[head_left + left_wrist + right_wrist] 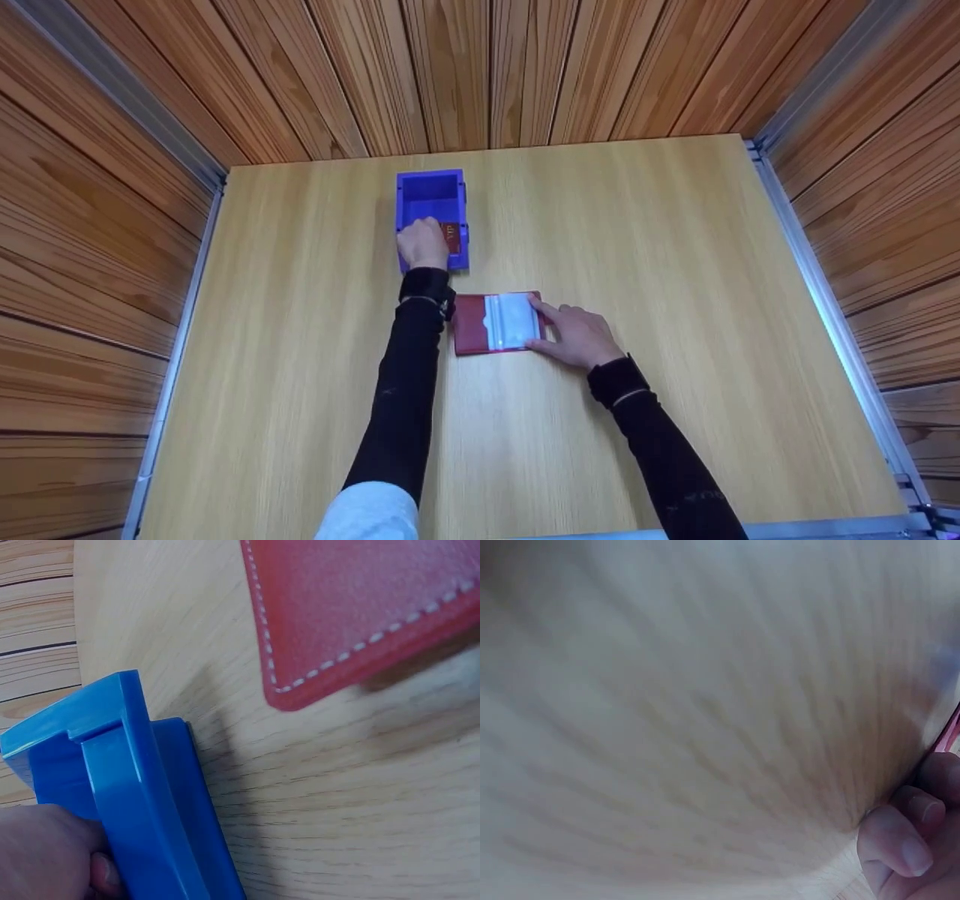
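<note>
A blue-purple box point(431, 176) with an open top stands at the back, left of centre. My left hand point(423, 241) reaches into its near end with bent fingers; the left wrist view shows this hand point(45, 855) behind the box wall point(142, 802). Beside it inside is a dark red card point(451, 237) with gold "VIP" lettering; the hand hides its left part and any grip on it. An open red card holder point(471, 326) with clear sleeves point(516, 321) lies nearer. My right hand point(581, 334) grips its right edge, thumb and forefinger spread along it.
Both lie on a pale wooden table point(675, 247). Wood-plank walls point(517, 75) rise behind and at both sides, and a metal rail point(825, 300) runs along the right edge. The left forearm point(397, 367) passes close by the card holder's left side.
</note>
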The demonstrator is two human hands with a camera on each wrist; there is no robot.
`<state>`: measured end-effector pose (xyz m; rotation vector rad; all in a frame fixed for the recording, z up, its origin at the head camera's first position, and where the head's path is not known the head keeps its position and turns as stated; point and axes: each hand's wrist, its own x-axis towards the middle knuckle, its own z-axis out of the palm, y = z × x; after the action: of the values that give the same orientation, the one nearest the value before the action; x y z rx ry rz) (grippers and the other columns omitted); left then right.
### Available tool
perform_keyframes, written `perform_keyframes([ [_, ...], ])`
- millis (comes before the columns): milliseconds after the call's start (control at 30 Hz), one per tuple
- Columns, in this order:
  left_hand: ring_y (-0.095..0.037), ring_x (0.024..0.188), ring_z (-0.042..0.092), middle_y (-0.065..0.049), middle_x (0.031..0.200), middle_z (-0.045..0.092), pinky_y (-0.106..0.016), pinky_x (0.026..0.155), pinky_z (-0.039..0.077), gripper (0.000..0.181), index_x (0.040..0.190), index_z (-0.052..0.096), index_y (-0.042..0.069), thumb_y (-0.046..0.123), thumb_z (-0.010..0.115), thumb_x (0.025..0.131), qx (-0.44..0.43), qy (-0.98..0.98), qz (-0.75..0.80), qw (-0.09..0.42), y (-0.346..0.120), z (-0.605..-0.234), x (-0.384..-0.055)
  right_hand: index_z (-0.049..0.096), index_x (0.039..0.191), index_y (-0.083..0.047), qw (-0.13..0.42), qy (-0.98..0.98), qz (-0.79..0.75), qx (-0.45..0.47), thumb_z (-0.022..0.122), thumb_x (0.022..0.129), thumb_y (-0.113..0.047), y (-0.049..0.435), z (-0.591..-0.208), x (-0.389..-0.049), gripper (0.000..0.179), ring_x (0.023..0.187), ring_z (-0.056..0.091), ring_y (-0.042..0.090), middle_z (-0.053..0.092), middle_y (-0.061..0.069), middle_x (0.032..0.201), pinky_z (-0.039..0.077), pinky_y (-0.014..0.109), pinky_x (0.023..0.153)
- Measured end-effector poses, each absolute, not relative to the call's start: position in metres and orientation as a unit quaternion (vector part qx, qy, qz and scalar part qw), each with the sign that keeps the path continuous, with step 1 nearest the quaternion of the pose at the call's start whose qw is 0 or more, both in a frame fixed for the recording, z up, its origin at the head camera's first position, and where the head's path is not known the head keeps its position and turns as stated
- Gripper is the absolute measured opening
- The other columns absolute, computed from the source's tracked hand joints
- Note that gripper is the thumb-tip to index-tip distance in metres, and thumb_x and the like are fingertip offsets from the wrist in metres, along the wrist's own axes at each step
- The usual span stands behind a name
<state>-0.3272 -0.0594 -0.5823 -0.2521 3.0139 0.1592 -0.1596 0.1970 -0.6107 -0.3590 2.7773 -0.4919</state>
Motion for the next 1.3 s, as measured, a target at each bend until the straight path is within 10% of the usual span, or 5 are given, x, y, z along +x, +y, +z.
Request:
perform_keyframes([
  [867, -0.030, 0.102, 0.074, -0.011, 0.116, 0.077, -0.045, 0.085, 0.058, 0.028, 0.119, 0.074, 0.010, 0.022, 0.063, 0.097, -0.061, 0.994, 0.054, 0.069, -0.065, -0.580, -0.322, 0.037, 0.161, -0.031, 0.146, 0.965, -0.174, -0.134, 0.068, 0.090, -0.066, 0.194, -0.616, -0.162, 0.085, 0.068, 0.035, 0.018, 0.045, 0.002, 0.080, 0.027, 0.032, 0.060],
  [1300, -0.033, 0.072, 0.073, -0.016, 0.088, 0.077, -0.048, 0.062, 0.058, 0.028, 0.125, 0.071, 0.011, 0.021, 0.060, 0.101, 0.025, 0.991, 0.097, -0.085, -0.071, -0.543, -0.286, 0.038, 0.160, -0.028, 0.138, 0.967, -0.170, -0.133, 0.069, 0.090, -0.065, 0.197, -0.614, -0.161, 0.085, 0.067, 0.036, 0.018, 0.046, 0.002, 0.079, 0.028, 0.032, 0.059],
])
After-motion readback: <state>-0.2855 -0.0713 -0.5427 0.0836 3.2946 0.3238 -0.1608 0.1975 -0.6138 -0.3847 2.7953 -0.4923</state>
